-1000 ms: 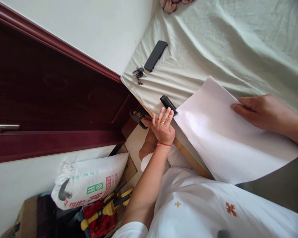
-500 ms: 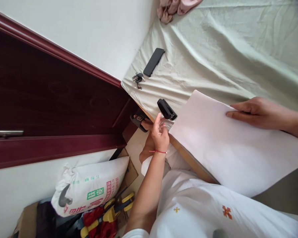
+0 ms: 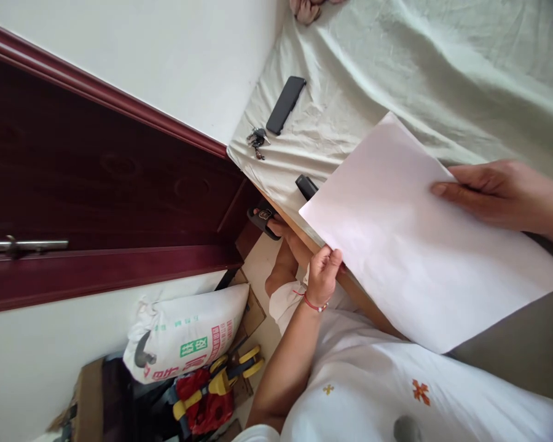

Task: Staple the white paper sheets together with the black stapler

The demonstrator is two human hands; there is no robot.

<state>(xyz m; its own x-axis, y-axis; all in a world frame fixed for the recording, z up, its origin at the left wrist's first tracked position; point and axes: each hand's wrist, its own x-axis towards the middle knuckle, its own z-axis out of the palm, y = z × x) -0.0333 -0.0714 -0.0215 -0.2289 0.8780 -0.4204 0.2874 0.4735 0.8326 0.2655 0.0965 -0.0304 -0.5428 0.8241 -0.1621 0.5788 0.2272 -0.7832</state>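
Observation:
White paper (image 3: 396, 239), one sheet or a thin stack, is held in front of me above the bed's edge. My left hand (image 3: 323, 270) pinches its near left edge, thumb on top and fingers underneath. On the far right edge, my right hand (image 3: 502, 193) grips it with the thumb over the top face. A black stapler (image 3: 306, 186) lies on the sheet just beyond the paper's left corner, and the paper hides most of it.
A pale green bedsheet (image 3: 350, 92) covers the bed. A dark flat case (image 3: 286, 105) and a bunch of keys (image 3: 258, 138) lie near its corner. A dark red door (image 3: 96, 166) stands left, above a stuffed white sack (image 3: 188, 334) and a yellow-and-red toy (image 3: 212, 393).
My left hand, free with raised fingers before, has moved right and closed on the paper's edge. The paper has shifted and turned, now covering most of the stapler.

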